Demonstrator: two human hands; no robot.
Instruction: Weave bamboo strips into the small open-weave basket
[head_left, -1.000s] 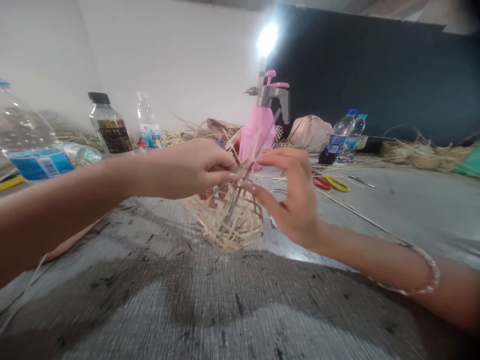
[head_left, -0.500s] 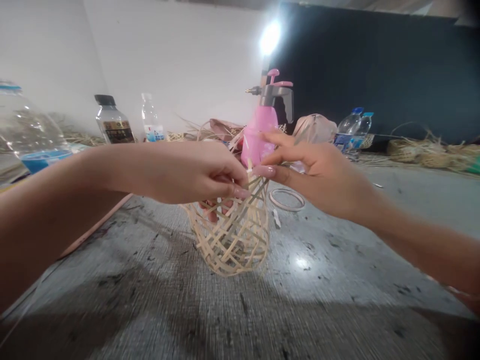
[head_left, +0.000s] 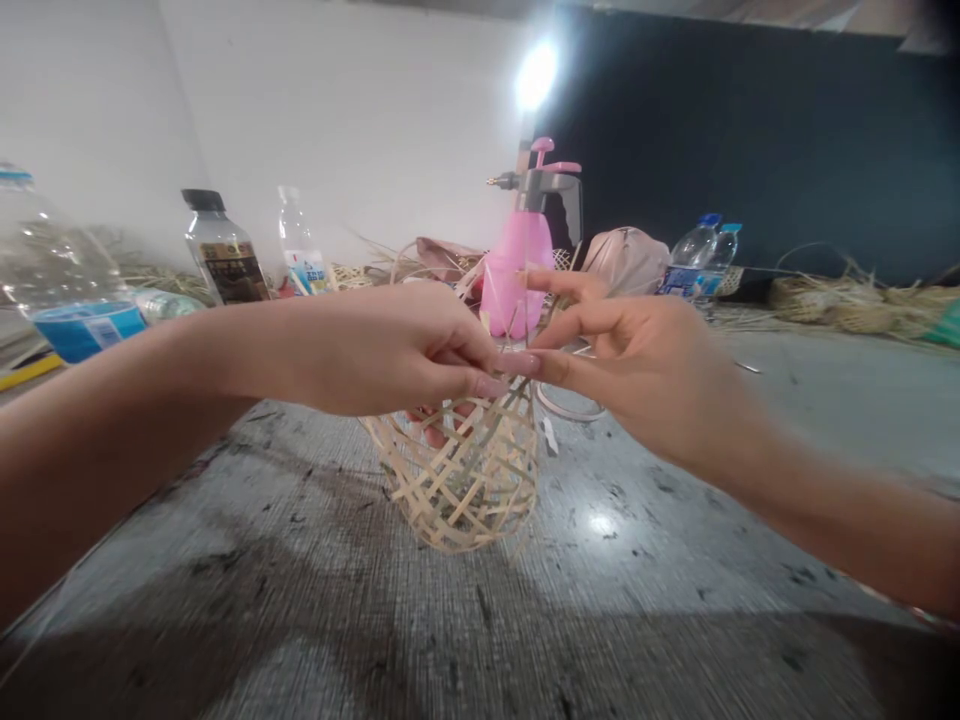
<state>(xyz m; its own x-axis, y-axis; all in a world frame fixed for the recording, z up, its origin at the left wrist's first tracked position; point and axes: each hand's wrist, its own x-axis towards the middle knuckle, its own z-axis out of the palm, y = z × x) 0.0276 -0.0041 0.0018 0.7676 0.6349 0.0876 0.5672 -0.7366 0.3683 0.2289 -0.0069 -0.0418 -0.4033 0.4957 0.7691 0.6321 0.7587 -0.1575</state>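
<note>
A small open-weave ball of pale bamboo strips (head_left: 465, 480) hangs just above the grey table (head_left: 450, 620). My left hand (head_left: 390, 345) grips its top from the left, fingers curled round the strips, some reaching inside. My right hand (head_left: 637, 360) comes in from the right and pinches a strip end at the ball's top, thumb and forefinger meeting the left fingertips; its other fingers are spread upward.
A pink spray bottle (head_left: 521, 260) stands right behind the hands. Plastic bottles (head_left: 225, 255) line the back left, two more bottles (head_left: 697, 255) the back right. A pink bag (head_left: 626, 262), a coiled strip (head_left: 570, 405) and piles of straw (head_left: 855, 300) lie around.
The woven ball has been lifted and turned. My right hand rose, then came down until its fingertips met the left hand's at the top of the ball.
</note>
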